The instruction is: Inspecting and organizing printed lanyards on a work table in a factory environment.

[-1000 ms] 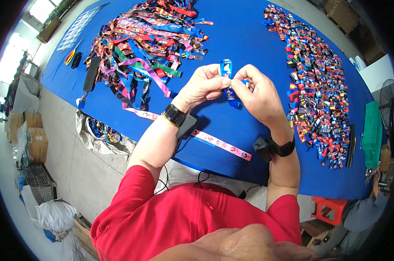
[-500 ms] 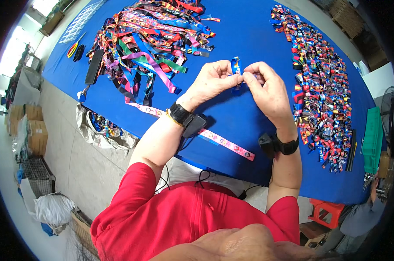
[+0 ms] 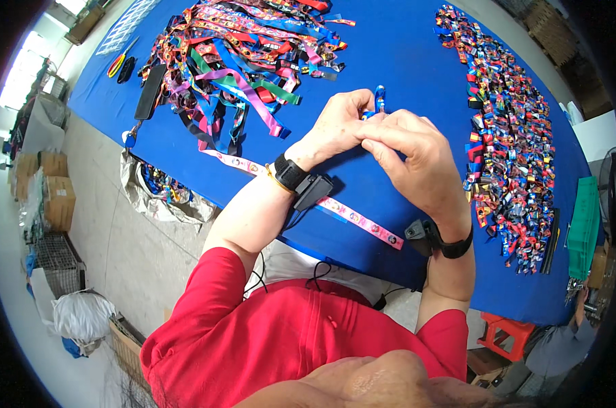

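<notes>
A small loop of blue printed strap (image 3: 380, 97) stands up above my meeting fingertips, over the middle of the blue table. My left hand (image 3: 336, 128) pinches it from the left, closed around its lower part. From the other side my right hand (image 3: 414, 151) is closed too, its fingers pressed against the left thumb and the strap; they hide most of the strap. A long pink printed strap (image 3: 369, 228) lies on the table beneath my left forearm, with a bit of blue strap along its edge.
A heap of loose colourful straps (image 3: 253, 51) spreads at the far left of the blue tablecloth (image 3: 389, 41). Rows of short looped straps (image 3: 515, 136) cover the right side. Scissors (image 3: 119, 62) and a black strip (image 3: 150, 92) lie left. Below hangs an open sack (image 3: 159, 197).
My right hand has moved left and turned over the left fingertips, covering the lower strap. The blue loop now stands slightly farther right. The whole view has shifted a little.
</notes>
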`<action>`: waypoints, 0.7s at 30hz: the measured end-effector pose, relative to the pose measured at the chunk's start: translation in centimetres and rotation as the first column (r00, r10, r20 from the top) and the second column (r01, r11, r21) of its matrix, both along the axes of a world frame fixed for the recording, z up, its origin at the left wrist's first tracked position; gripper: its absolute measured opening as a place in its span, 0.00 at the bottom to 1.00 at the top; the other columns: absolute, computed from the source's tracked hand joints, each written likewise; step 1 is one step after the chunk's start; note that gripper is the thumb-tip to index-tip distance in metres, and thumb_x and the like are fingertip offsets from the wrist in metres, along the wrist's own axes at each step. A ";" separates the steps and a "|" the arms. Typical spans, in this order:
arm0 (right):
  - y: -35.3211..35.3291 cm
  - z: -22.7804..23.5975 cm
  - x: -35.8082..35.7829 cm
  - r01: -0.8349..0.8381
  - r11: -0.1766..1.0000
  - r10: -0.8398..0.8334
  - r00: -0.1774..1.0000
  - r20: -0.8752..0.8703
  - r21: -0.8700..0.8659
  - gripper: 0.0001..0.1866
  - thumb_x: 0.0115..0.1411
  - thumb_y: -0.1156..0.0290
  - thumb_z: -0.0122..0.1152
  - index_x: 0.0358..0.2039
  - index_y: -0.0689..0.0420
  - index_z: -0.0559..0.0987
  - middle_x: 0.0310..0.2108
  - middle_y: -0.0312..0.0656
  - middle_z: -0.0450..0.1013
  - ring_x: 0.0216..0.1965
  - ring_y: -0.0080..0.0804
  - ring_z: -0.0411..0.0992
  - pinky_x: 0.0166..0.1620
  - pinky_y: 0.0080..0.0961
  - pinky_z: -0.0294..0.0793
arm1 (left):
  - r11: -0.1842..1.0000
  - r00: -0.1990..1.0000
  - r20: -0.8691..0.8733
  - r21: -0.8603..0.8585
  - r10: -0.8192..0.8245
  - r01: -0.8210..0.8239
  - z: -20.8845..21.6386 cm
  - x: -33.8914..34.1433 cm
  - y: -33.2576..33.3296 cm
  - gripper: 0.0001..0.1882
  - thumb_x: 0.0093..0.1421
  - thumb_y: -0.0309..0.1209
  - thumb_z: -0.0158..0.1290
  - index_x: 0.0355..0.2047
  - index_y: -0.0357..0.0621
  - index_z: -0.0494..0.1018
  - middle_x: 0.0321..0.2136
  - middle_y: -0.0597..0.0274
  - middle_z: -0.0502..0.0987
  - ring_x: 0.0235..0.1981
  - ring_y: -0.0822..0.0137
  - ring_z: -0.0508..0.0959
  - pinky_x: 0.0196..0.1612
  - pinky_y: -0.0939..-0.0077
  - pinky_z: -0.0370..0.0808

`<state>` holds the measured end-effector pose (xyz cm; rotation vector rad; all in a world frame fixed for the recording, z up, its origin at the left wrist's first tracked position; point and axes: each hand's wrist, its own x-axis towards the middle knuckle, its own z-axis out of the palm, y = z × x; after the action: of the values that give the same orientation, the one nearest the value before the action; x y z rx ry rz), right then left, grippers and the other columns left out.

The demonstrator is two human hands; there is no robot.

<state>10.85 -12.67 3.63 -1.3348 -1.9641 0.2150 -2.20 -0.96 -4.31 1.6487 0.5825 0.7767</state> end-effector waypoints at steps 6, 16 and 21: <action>0.0 -0.2 -0.4 0.009 1.000 -0.009 0.990 0.144 -0.003 0.12 0.54 0.74 0.63 0.40 0.48 0.82 0.29 0.38 0.73 0.33 0.36 0.72 0.39 0.32 0.67 | 0.997 0.998 -0.048 0.071 -0.033 0.037 -0.3 -0.1 0.3 0.19 0.47 0.39 0.64 0.21 0.42 0.65 0.16 0.71 0.62 0.23 0.80 0.59 0.21 0.75 0.57; 0.1 -0.2 -0.6 0.019 0.999 -0.011 0.978 0.209 -0.037 0.12 0.54 0.75 0.63 0.39 0.50 0.83 0.28 0.36 0.73 0.32 0.33 0.71 0.38 0.30 0.66 | 0.985 0.993 -0.099 0.157 -0.057 0.072 -0.5 0.0 0.3 0.20 0.45 0.38 0.63 0.22 0.39 0.65 0.16 0.63 0.62 0.23 0.77 0.60 0.22 0.70 0.61; 0.1 -0.5 -0.5 0.005 1.000 -0.002 0.985 0.172 -0.016 0.09 0.55 0.74 0.61 0.38 0.50 0.82 0.28 0.39 0.72 0.32 0.37 0.71 0.38 0.33 0.67 | 0.989 0.995 -0.073 0.131 -0.065 0.075 -0.7 0.2 0.2 0.19 0.45 0.37 0.63 0.23 0.39 0.65 0.16 0.62 0.62 0.24 0.77 0.60 0.23 0.70 0.62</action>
<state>10.39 -12.59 3.10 -1.4078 -2.1071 0.1177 -1.99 -0.80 -5.01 1.8154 0.5266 0.7233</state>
